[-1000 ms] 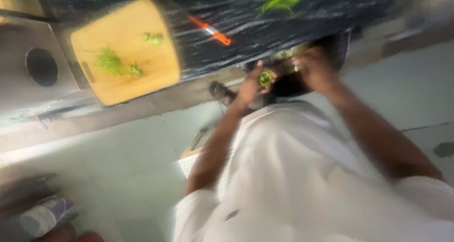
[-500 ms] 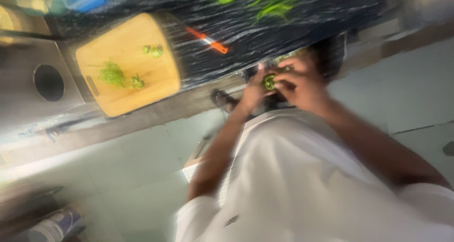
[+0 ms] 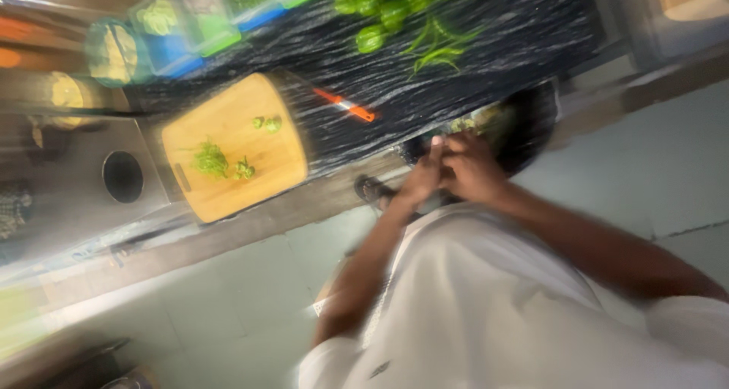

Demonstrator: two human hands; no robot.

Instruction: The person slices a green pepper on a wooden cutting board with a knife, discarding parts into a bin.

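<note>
Hands meet over a dark bin: the left hand (image 3: 421,178) and right hand (image 3: 471,169) press together, their contents hidden by blur. Beside them, the black speckled tabletop (image 3: 486,47) carries a rounded wooden cutting board (image 3: 228,157) and glossy green peppers (image 3: 380,13).

Kitchen corner with a dark speckled counter above a pale tiled floor.

The black counter (image 3: 456,55) runs across the top, from 10 to 2 o'clock. On it a wooden cutting board (image 3: 228,150) lies at 10 o'clock, beside a steel sink (image 3: 121,178) with a round drain at 9 o'clock. Blue and green containers (image 3: 205,20) stand at 11 o'clock. The pale floor (image 3: 228,305) spreads from 7 o'clock to 3 o'clock, softly lit and blurred.
</note>
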